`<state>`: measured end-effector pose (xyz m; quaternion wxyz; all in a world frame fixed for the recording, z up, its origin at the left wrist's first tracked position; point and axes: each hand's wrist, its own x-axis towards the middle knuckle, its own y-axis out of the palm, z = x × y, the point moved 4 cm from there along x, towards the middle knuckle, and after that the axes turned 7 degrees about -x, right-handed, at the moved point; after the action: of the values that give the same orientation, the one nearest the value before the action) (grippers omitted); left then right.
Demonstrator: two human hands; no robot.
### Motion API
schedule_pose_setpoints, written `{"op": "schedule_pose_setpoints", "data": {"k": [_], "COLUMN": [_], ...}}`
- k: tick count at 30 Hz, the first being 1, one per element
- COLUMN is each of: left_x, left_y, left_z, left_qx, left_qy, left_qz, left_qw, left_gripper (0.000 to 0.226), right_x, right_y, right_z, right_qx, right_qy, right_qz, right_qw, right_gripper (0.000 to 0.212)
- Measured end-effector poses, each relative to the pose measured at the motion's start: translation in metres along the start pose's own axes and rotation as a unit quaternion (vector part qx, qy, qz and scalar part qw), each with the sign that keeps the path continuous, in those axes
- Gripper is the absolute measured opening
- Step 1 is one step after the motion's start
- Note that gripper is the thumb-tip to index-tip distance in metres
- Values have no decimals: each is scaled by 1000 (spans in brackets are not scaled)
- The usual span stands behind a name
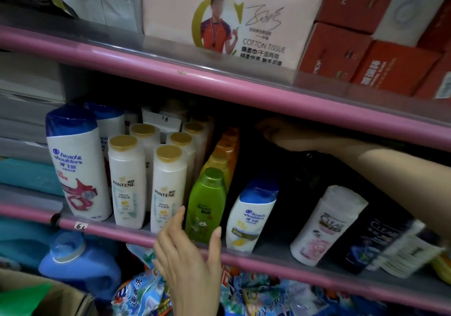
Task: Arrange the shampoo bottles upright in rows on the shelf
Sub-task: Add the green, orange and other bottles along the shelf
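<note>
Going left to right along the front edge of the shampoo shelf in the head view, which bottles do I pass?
Large Head & Shoulders bottle → first Pantene bottle → second Pantene bottle → green bottle → small Head & Shoulders bottle → white Clear bottle → dark Clear bottle.

My left hand (188,254) is bare: no glove, no ring, no watch or band on the wrist. The nails are short and plain, unpainted. At the bottom edge, just below that wrist, a dark strip of cloth shows, maybe a sleeve cuff, but too little of it shows to tell. My right hand (275,132) is bare too, in shadow, so its fingers are hard to make out. The right forearm is uncovered along all of its visible length, with no sleeve on it.
</note>
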<state>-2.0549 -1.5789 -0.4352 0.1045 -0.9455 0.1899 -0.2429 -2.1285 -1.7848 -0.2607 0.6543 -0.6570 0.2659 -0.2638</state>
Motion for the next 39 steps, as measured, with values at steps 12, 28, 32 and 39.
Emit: {"op": "schedule_pose_setpoints", "data": {"k": [12, 28, 32, 39], "left_x": [39, 61, 61, 60], "left_y": [-6, 26, 27, 25], "left_z": [-113, -146, -146, -147], "left_qx": [96, 284, 277, 277], "left_qy": [359, 324, 328, 348], "left_qz": [173, 382, 398, 396], "left_qw": [912, 818, 811, 803], "left_gripper": [45, 42, 36, 33], "right_x": [-125, -125, -120, -116], "right_y": [14, 31, 33, 34], "right_z": [-45, -11, -4, 0], "right_qx": [-21, 114, 116, 115], "right_qy": [120, 7, 0, -21], "right_qz": [37, -67, -75, -75], "right_qw": [992, 991, 990, 990], "right_gripper": [55, 30, 30, 33]}}
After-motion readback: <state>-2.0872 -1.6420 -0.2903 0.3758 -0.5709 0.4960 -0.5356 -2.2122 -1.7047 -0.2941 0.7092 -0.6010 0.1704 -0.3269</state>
